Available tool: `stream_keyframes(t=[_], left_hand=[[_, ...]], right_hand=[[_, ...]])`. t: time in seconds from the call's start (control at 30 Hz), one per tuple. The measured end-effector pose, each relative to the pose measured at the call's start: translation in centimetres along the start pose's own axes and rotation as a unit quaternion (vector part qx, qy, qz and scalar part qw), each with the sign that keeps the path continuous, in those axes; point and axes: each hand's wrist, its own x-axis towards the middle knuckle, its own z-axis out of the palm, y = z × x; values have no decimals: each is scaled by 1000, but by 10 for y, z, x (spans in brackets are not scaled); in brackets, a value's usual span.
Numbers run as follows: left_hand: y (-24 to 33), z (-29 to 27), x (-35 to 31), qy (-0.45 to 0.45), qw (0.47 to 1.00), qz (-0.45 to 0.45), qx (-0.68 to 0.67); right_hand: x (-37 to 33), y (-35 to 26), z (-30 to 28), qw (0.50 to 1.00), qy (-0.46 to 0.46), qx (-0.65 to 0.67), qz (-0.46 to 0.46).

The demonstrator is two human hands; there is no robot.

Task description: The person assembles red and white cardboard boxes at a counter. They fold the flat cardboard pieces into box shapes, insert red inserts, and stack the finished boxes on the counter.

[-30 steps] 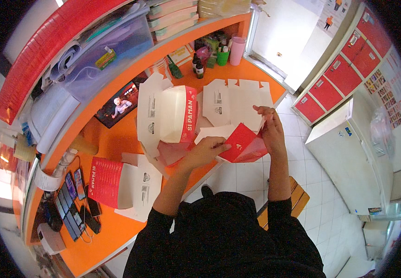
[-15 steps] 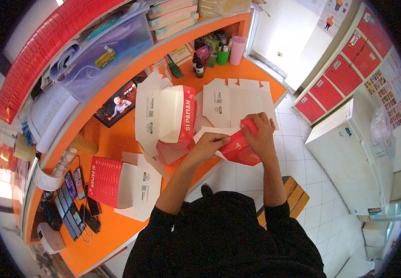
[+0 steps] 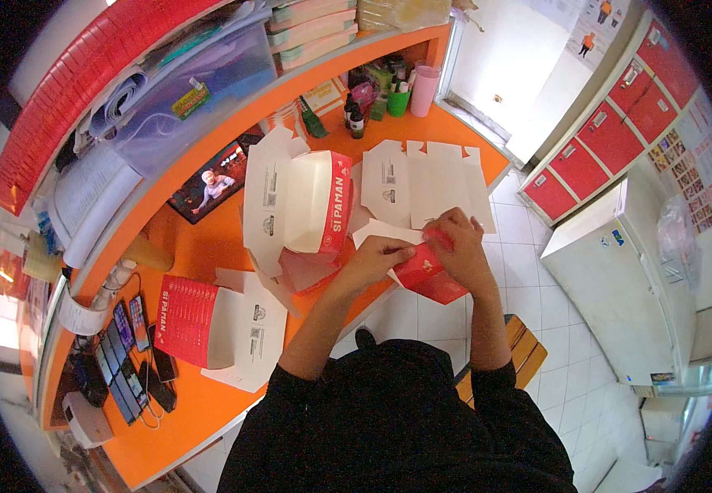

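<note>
A partly folded red and white cardboard box (image 3: pixel 432 276) is held between both hands just off the counter's front edge. My left hand (image 3: pixel 384 256) pinches its left side between thumb and fingers. My right hand (image 3: pixel 457 243) is closed over its upper right part, fingers curled on the red card. Behind the hands lie flat white box blanks (image 3: pixel 448 182). Left of them sit folded boxes (image 3: pixel 307 203) with white insides and red side panels, one within another. Farther left, nested red and white boxes (image 3: pixel 189 322) rest on their side.
The orange counter (image 3: pixel 187 411) carries several phones (image 3: pixel 136 322) and a tablet (image 3: pixel 210 181) playing a video. At its back stand a green cup (image 3: pixel 397 103), a pink tumbler (image 3: pixel 424 89) and dark bottles (image 3: pixel 356 125). A slatted wooden stool (image 3: pixel 525 349) is by my right side; a white fridge (image 3: pixel 619 279) stands farther right.
The box between my hands has tilted and dropped slightly, its red side turned more toward me. My right hand has shifted a little left and down; my left hand keeps its pinch.
</note>
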Motion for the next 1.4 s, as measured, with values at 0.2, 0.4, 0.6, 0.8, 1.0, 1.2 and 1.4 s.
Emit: stream_keyframes(t=[0.2,0.4,0.6,0.8,1.0,1.2,1.4], left_hand=[[13,9,-6,21,998,18,57],[38,27,-29,30,929,67,362],[51,13,-23,-58,992,47,-102],[49,10,-10,-69,995,-2,-66],[57,20,-16,76,808,87,-577],[69,16,-17,78,814,51,-574],[75,4,-21,100,869,136,-466]], right_hand=[[2,-5,-8,995,-36,96,-16],[15,-13,-24,993,-36,56,-94],[18,-17,-47,991,-40,96,-82],[14,-20,-42,967,185,20,-172],[-22,-43,-28,984,64,-14,-168],[-17,-29,-11,941,142,-117,-285],[-21,-38,-22,918,136,228,-293]])
